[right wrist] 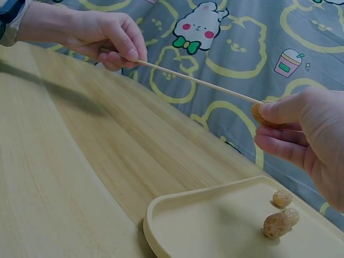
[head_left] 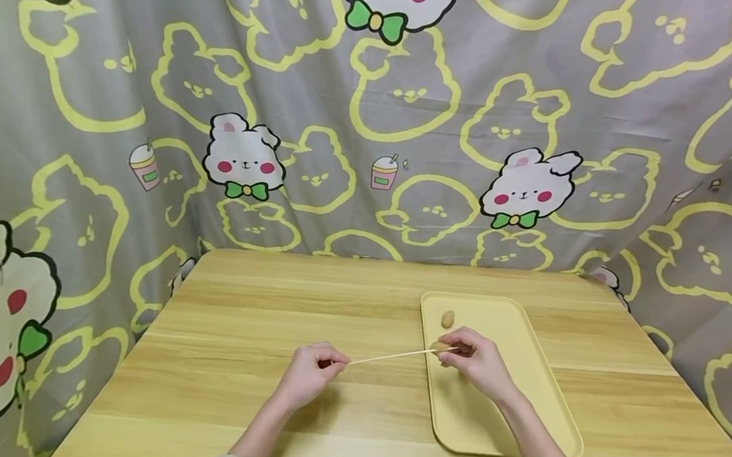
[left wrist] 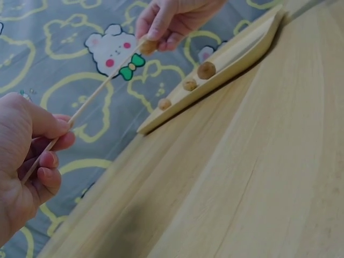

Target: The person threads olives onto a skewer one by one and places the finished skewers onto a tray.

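In the head view, my left hand (head_left: 308, 375) pinches one end of a thin wooden skewer (head_left: 388, 356) above the table. The skewer slants up to my right hand (head_left: 480, 362), whose thumb and fingers pinch a small brown wrinkled ball (right wrist: 258, 114), like a fried ball. The skewer's far end meets this ball; how deep it goes in is hidden by the fingers. Beneath the right hand lies a pale yellow tray (head_left: 496, 418). Three more brown balls, a larger one (right wrist: 276, 226) and two smaller ones (right wrist: 282, 198), sit on the tray in the right wrist view.
A light wooden table (head_left: 233, 304) extends around the tray. Behind it and at both sides hangs a grey curtain (head_left: 326, 92) with yellow outlines and white cartoon animals. The tray's low raised rim (head_left: 424, 337) runs below the skewer.
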{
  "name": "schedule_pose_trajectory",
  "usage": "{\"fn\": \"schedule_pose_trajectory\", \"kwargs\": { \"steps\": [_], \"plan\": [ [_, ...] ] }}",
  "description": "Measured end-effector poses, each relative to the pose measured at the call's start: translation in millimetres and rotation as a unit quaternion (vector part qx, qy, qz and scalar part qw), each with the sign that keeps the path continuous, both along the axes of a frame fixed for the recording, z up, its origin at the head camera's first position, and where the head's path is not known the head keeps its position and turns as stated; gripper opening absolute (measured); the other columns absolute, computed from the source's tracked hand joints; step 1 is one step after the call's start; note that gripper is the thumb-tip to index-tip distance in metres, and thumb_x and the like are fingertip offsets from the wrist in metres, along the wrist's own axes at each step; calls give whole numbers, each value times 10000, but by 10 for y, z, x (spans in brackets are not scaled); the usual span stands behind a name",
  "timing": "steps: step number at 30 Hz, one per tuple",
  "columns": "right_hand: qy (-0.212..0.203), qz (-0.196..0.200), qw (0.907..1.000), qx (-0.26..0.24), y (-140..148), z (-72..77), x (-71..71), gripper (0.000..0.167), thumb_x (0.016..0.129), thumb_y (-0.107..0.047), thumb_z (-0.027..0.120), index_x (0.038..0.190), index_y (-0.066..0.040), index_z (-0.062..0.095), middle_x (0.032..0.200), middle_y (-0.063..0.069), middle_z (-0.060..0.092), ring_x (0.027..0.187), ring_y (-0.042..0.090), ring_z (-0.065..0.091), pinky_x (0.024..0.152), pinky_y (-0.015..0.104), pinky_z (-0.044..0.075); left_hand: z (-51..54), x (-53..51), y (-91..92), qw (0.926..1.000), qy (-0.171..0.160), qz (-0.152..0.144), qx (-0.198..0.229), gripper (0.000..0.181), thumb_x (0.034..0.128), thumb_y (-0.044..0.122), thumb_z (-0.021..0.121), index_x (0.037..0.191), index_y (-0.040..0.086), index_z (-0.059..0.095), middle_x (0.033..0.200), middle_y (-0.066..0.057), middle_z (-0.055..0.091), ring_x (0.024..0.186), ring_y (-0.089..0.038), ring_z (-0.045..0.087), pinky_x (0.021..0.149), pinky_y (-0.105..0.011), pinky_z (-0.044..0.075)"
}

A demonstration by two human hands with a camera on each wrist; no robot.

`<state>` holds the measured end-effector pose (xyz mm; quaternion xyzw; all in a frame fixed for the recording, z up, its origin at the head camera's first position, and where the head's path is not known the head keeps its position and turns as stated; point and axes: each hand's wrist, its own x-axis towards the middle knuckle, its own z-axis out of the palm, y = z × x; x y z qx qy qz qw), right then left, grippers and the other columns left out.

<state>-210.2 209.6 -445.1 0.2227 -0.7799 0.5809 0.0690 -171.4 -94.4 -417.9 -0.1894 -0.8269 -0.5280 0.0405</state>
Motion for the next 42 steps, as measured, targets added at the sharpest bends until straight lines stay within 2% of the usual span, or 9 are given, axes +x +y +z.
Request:
{"fn": "schedule_pose_trajectory", "kwargs": {
  "steps": [8,12,19,21,28,33,36,39,42],
  "plan": [
    [-25,190,9997,-140,-25,-12,7,221,771,67,680,982,104,625,887,193,601,739,118,644,625,304,536,-1,3,26,9999,-78,-126,73,88,815,-75,619,857,-72,698,785,-121,633,630,-61,458,558,-179,385],
    [-39,197,9995,-227,-46,-26,6,221,762,79,684,973,111,625,886,192,606,735,114,643,623,305,537,-24,-18,45,9998,54,-159,113,86,809,-89,619,840,-71,696,776,-132,631,631,-54,462,553,-186,392],
    [-63,304,9991,-279,-79,-36,0,208,762,136,652,967,141,615,907,256,591,749,102,635,632,290,535,-334,-202,44,9999,-6,-104,114,72,812,-41,652,856,-42,709,772,-62,635,621,-52,458,539,-185,382],
    [-109,335,9990,-272,-76,-34,7,209,761,143,649,967,145,615,909,267,587,753,105,636,633,292,536,-363,-219,42,9998,35,-137,125,68,811,-26,661,852,-29,715,764,-40,631,619,-54,462,536,-186,382],
    [-508,472,9975,-99,-15,-26,50,273,799,5,683,1026,132,601,898,176,634,775,99,638,674,278,530,-338,-218,15,9996,131,-213,123,68,817,25,671,862,5,718,768,-26,640,642,-75,488,558,-199,405],
    [-887,557,9933,-496,12,-37,83,330,830,-15,657,1079,165,533,907,57,669,780,128,655,695,263,519,-291,-216,-20,9996,-124,152,208,95,814,77,698,890,21,707,758,-27,634,653,-70,513,571,-198,430],
    [-857,529,9904,-949,0,-37,86,291,834,-2,647,1059,144,534,888,12,673,755,157,663,680,270,525,-214,-184,-28,9987,-289,254,344,72,820,62,689,867,8,700,790,-55,649,701,-84,555,617,-209,463],
    [-758,773,9788,-1739,-17,-51,82,171,845,64,597,1015,58,580,874,27,678,741,172,665,663,280,532,-78,-108,-23,9974,-465,186,518,70,836,18,655,863,-40,682,843,-105,659,755,-110,579,666,-221,478],
    [-682,1397,9472,-2803,-50,-72,83,252,870,143,490,1031,-11,609,918,70,675,785,175,662,696,281,530,47,-29,3,9945,-590,131,853,96,839,-15,635,878,-103,648,840,-132,644,760,-108,572,675,-217,472]
  ]
}}
